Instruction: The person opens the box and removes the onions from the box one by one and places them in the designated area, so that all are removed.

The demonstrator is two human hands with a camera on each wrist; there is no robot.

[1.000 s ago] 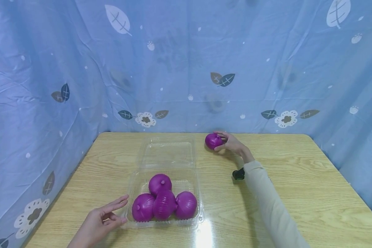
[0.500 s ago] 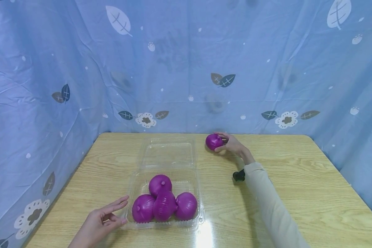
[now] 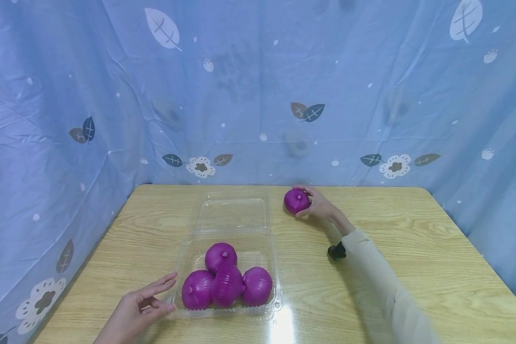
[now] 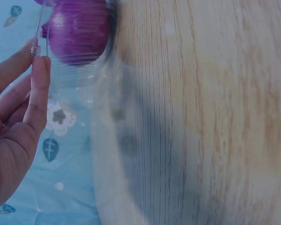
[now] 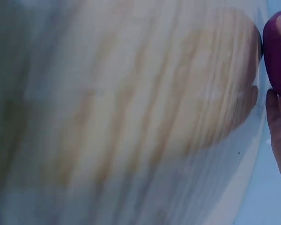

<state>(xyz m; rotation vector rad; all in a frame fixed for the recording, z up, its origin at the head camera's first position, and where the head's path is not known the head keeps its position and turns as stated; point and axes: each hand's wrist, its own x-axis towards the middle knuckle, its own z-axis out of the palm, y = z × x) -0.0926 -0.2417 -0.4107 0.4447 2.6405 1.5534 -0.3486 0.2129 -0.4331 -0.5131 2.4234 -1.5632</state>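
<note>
At the back of the table, my right hand (image 3: 320,205) grips a purple onion (image 3: 296,201), fingers behind it and thumb at its front. The right wrist view catches part of the same onion (image 5: 277,56) at its right edge. My left hand (image 3: 139,303) is beside an opened clear plastic clamshell box (image 3: 279,286). Its extended index finger and thumb reach the box's left rim, with fingertips right at the plastic in the left wrist view. Several more purple onions (image 3: 227,286) sit in the box, one resting upon the others.
The box's clear lid (image 3: 232,212) lies folded back behind it. A small black object (image 3: 337,251) shows by the right sleeve (image 3: 382,279). A blue patterned curtain (image 3: 258,71) hangs behind and at the sides of the wooden table (image 3: 413,239).
The right hand has moved slightly toward me with the onion, which has turned so its stem tip faces forward. The left hand and box stay put.
</note>
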